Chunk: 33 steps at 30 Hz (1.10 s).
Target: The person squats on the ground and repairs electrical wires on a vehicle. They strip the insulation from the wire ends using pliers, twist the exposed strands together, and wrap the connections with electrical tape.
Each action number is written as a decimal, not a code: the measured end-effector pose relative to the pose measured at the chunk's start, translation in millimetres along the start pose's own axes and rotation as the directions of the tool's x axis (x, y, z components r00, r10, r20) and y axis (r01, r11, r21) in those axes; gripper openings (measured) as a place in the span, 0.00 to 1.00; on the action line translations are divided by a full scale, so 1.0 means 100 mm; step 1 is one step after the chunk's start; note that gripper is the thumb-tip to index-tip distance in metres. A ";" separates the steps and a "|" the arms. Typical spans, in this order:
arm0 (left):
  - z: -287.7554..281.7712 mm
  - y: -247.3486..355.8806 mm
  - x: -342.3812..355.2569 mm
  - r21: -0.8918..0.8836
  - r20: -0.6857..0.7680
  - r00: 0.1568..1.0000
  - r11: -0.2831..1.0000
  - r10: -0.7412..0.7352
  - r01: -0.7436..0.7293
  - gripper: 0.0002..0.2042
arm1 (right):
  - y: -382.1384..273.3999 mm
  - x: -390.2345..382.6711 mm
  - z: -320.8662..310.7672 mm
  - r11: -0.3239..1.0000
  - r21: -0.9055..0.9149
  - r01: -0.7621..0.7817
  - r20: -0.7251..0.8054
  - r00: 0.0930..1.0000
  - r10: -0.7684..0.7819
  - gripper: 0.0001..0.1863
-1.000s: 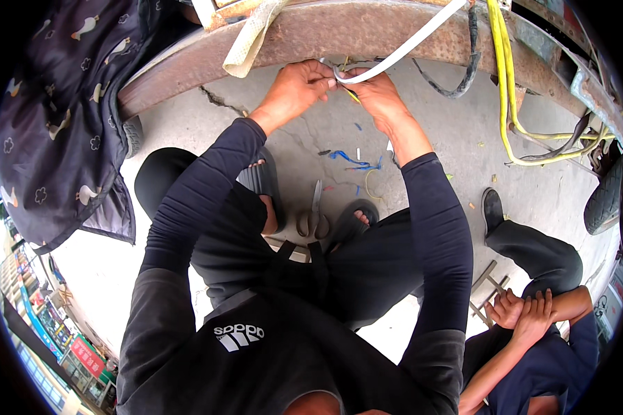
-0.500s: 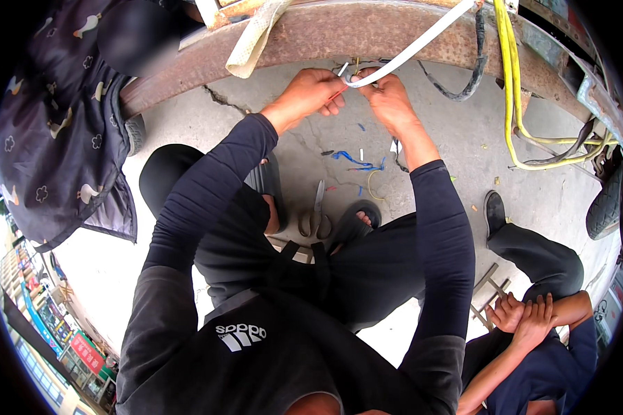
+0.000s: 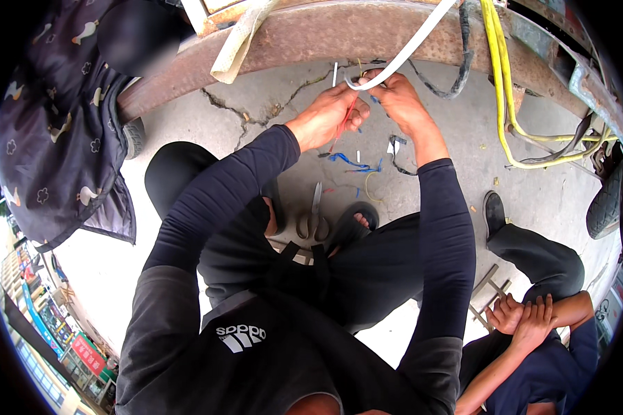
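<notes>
Both hands are meeting at a white cable near twelve o'clock

With the scissors marking the hub of the dial, the white cable [image 3: 412, 47] is sloping down from one o'clock, its lower end bending between the person's two hands. The right hand [image 3: 400, 102], toward one o'clock, is gripping the cable near that end, its fingers curling closely together. The left hand [image 3: 327, 116], at twelve, is pinching a thin red wire [image 3: 342, 126], its fingers drawn in narrow; the wire is trailing below them. A short white piece [image 3: 335, 73] is sticking up beside the left fingertips, and a fine yellow strand [image 3: 360, 65] is showing between the hands.

Above them, a rusty beam [image 3: 367, 34] is arching from ten o'clock to two. A pale rolled sheet [image 3: 239, 45] is hanging over it at eleven, while yellow cables [image 3: 495, 41] are looping down at two. The scissors [image 3: 315, 207] are lying on the floor between the person's feet, and blue scraps [image 3: 351, 164] are lying between one and two o'clock. At four, another person's hands [image 3: 522, 318] are resting crossed. A dark patterned cloth [image 3: 69, 145] is draping between nine and ten.
</notes>
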State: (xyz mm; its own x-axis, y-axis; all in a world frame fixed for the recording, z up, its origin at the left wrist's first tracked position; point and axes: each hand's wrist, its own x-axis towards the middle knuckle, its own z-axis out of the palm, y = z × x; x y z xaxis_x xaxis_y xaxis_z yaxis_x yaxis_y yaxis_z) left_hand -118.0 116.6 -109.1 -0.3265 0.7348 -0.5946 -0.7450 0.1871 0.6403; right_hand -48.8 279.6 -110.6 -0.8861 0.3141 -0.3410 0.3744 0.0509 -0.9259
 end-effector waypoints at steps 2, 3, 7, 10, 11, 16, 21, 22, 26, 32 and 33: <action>-0.02 -0.07 0.07 0.095 -0.077 0.985 0.985 0.154 -0.146 0.12 | 0.04 0.02 0.04 0.998 -0.044 0.035 -0.029 0.999 -0.036 0.15; -0.03 -0.10 0.10 0.147 -0.110 0.967 0.966 0.232 -0.215 0.13 | 0.04 0.03 0.04 0.997 -0.072 0.040 -0.016 0.999 -0.041 0.15; -0.03 -0.08 0.12 0.252 -0.135 0.922 0.912 0.364 -0.323 0.21 | 0.11 0.07 0.12 0.990 -0.122 0.072 -0.024 0.997 -0.075 0.14; -0.21 -0.03 0.10 0.300 -0.081 0.923 0.892 0.376 -0.338 0.28 | 0.07 0.06 0.22 0.985 -0.151 0.084 -0.066 0.993 -0.094 0.14; -0.26 0.01 0.09 0.344 -0.075 0.921 0.877 0.382 -0.336 0.30 | 0.05 0.05 0.24 0.983 -0.167 0.081 -0.080 0.992 -0.096 0.14; -0.36 0.13 0.08 0.545 -0.122 0.898 0.785 0.423 -0.295 0.28 | -0.02 0.03 0.28 0.979 -0.198 0.047 -0.066 0.996 -0.062 0.13; -0.40 0.12 0.09 0.578 -0.151 0.882 0.764 0.446 -0.287 0.25 | -0.02 -0.01 0.32 0.986 -0.160 -0.043 -0.073 0.997 0.031 0.14; -0.39 0.10 0.09 0.593 -0.152 0.877 0.752 0.456 -0.288 0.24 | -0.02 -0.02 0.31 0.987 -0.137 -0.080 -0.060 0.996 0.073 0.14; -0.37 0.13 0.10 0.668 -0.138 0.878 0.698 0.458 -0.259 0.18 | -0.13 -0.02 0.28 0.954 0.092 -0.286 -0.019 0.957 0.289 0.18; -0.31 0.20 0.00 0.688 -0.157 0.881 0.690 0.445 -0.226 0.17 | -0.43 -0.14 0.30 0.933 0.298 -0.202 0.001 0.977 0.211 0.26; -0.30 0.21 -0.01 0.691 -0.165 0.879 0.688 0.447 -0.220 0.18 | -0.45 -0.14 0.32 0.925 0.339 -0.169 -0.004 0.984 0.181 0.25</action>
State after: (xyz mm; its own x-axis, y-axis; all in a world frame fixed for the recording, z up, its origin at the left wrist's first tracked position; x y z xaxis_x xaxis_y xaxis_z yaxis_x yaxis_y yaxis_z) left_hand -151.2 100.1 -109.7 -0.7161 0.6220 -0.3167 -0.0385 0.4177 0.9078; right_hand -61.6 242.7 -69.6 -0.8028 0.3218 -0.5020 0.4031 -0.3275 -0.8546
